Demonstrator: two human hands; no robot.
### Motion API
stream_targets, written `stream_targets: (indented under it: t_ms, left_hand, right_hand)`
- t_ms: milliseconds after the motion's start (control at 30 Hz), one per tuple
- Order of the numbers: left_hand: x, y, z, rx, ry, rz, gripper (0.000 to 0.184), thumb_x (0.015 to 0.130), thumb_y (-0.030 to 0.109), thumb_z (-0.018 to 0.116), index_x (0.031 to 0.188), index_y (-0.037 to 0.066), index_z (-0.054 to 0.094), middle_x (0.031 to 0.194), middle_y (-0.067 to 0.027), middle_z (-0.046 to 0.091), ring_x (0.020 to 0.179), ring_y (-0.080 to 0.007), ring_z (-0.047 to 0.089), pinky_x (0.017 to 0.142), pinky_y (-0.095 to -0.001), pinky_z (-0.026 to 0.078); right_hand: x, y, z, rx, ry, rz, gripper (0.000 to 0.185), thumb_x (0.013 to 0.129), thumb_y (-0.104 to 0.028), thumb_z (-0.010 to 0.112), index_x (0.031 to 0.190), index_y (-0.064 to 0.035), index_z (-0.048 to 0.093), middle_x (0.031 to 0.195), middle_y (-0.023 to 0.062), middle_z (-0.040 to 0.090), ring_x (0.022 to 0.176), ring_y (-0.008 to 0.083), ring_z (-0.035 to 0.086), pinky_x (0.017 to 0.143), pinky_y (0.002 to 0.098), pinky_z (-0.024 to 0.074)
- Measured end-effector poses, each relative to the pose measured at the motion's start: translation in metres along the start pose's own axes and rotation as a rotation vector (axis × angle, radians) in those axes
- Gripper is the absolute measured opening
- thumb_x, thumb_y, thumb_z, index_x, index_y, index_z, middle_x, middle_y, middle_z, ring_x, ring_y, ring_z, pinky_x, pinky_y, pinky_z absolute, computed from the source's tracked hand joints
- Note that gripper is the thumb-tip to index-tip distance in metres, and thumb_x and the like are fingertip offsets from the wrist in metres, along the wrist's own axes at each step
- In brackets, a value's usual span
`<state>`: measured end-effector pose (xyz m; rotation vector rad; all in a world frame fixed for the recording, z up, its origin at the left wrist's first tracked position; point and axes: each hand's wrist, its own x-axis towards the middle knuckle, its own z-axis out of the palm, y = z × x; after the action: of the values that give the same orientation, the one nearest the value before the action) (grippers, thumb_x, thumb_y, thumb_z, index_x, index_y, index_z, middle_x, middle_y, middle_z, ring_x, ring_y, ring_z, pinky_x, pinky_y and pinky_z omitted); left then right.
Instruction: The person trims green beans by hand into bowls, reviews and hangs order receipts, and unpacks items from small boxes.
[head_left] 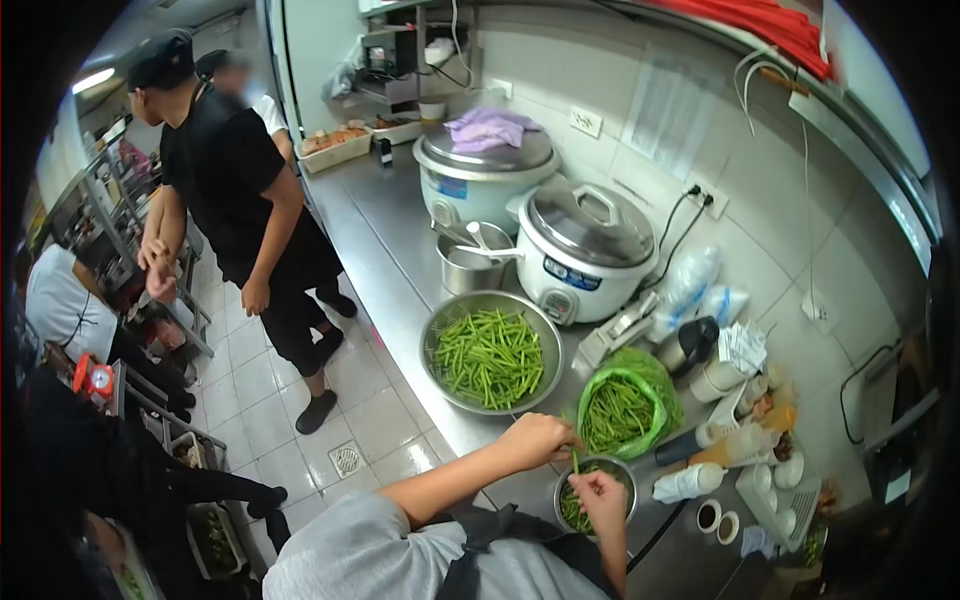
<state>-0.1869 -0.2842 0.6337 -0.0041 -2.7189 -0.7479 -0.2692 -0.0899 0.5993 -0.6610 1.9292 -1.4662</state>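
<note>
Over a small metal bowl [629,487] of green bean pieces, my two hands come together. My left hand [540,440] is closed in a pinch at the upper end of a green bean [575,462]. The lower part of that bean is pinched by my right hand [598,497], which partly covers the bowl. Just beyond my hands stands an open green plastic bag [664,392] filled with long green beans [615,412]. To the left, a large metal colander [432,378] holds many trimmed green beans [488,355].
Two large rice cookers [585,250] stand against the wall, with a metal pot [470,272] of utensils before them. Squeeze bottles [690,483] and sauce cups [709,515] are at right. A person in black [225,180] stands left of the counter; other people work behind.
</note>
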Motion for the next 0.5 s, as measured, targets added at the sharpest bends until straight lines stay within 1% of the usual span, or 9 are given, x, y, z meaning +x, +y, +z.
stream_targets:
  t_ms: [33, 100, 133, 233, 267, 367, 400, 500]
  left_hand:
    - [-0.002, 0.001, -0.002, -0.02, 0.014, -0.019, 0.026, 0.072, 0.021, 0.072, 0.098, 0.018, 0.073, 0.075, -0.0041, 0.062, 0.067, -0.0231, 0.064, 0.059, -0.0366, 0.051]
    - [-0.009, 0.0, -0.004, -0.058, 0.049, -0.064, 0.028, 0.071, 0.023, 0.073, 0.098, 0.018, 0.073, 0.073, -0.0032, 0.061, 0.067, -0.0216, 0.064, 0.058, -0.036, 0.05]
    - [-0.012, -0.001, -0.001, -0.05, 0.085, -0.096, 0.026, 0.072, 0.027, 0.074, 0.095, 0.018, 0.074, 0.072, -0.0038, 0.062, 0.065, -0.0218, 0.064, 0.057, -0.036, 0.049]
    - [-0.023, -0.002, 0.009, -0.152, 0.121, -0.203, 0.025, 0.073, 0.034, 0.074, 0.091, 0.017, 0.075, 0.071, -0.0053, 0.064, 0.063, -0.0231, 0.063, 0.056, -0.0361, 0.049]
    - [-0.026, 0.001, 0.015, -0.175, 0.161, -0.226, 0.03, 0.076, 0.041, 0.073, 0.089, 0.015, 0.075, 0.065, -0.0078, 0.065, 0.058, -0.0244, 0.063, 0.054, -0.0353, 0.049]
    - [-0.032, 0.018, 0.018, -0.361, 0.005, -0.38, 0.035, 0.078, 0.044, 0.072, 0.09, 0.012, 0.075, 0.061, -0.0097, 0.064, 0.055, -0.0254, 0.062, 0.054, -0.0343, 0.048]
    - [-0.034, 0.02, 0.023, -0.418, 0.045, -0.342, 0.035, 0.08, 0.045, 0.07, 0.088, 0.011, 0.074, 0.057, -0.0079, 0.062, 0.051, -0.0217, 0.06, 0.051, -0.0328, 0.045]
    - [-0.037, 0.027, 0.027, -0.604, 0.012, -0.386, 0.03, 0.083, 0.039, 0.07, 0.087, 0.01, 0.074, 0.055, -0.0023, 0.061, 0.049, -0.0125, 0.057, 0.05, -0.0288, 0.043]
  right_hand:
    - [-0.002, 0.0, 0.002, -0.028, -0.047, 0.005, 0.019, 0.087, -0.019, 0.069, 0.078, -0.0021, 0.063, 0.062, -0.0013, 0.058, 0.049, 0.0022, 0.048, 0.044, 0.0182, 0.0382]
    - [-0.005, -0.003, 0.007, 0.067, -0.061, 0.007, 0.019, 0.088, -0.018, 0.067, 0.078, -0.0028, 0.061, 0.062, -0.0013, 0.056, 0.049, 0.0025, 0.047, 0.044, 0.0183, 0.0381]
    - [-0.004, -0.004, 0.01, 0.112, -0.071, 0.011, 0.019, 0.089, -0.017, 0.067, 0.078, -0.0031, 0.059, 0.062, -0.0013, 0.056, 0.049, 0.0027, 0.046, 0.044, 0.0183, 0.0381]
    - [-0.002, -0.002, 0.015, 0.434, 0.084, -0.065, 0.017, 0.091, -0.015, 0.063, 0.08, -0.0036, 0.057, 0.064, -0.0007, 0.053, 0.05, 0.0038, 0.046, 0.045, 0.0188, 0.0384]
    - [-0.001, 0.003, 0.013, 0.468, 0.086, -0.096, 0.014, 0.093, -0.014, 0.06, 0.084, -0.0042, 0.055, 0.068, 0.0008, 0.053, 0.052, 0.0051, 0.046, 0.046, 0.0201, 0.0392]
    - [-0.003, -0.005, 0.019, 0.62, 0.19, -0.097, 0.015, 0.094, -0.016, 0.059, 0.084, -0.0055, 0.052, 0.068, 0.0003, 0.051, 0.054, 0.0055, 0.045, 0.047, 0.0209, 0.0398]
    - [-0.003, -0.003, 0.018, 0.612, 0.204, -0.107, 0.015, 0.094, -0.017, 0.058, 0.085, -0.0061, 0.052, 0.069, 0.0002, 0.051, 0.054, 0.0057, 0.045, 0.047, 0.0209, 0.0398]
    - [-0.002, -0.001, 0.013, 0.618, 0.215, -0.11, 0.016, 0.096, -0.019, 0.056, 0.086, -0.0077, 0.051, 0.069, -0.0002, 0.05, 0.056, 0.006, 0.045, 0.048, 0.0209, 0.0396]
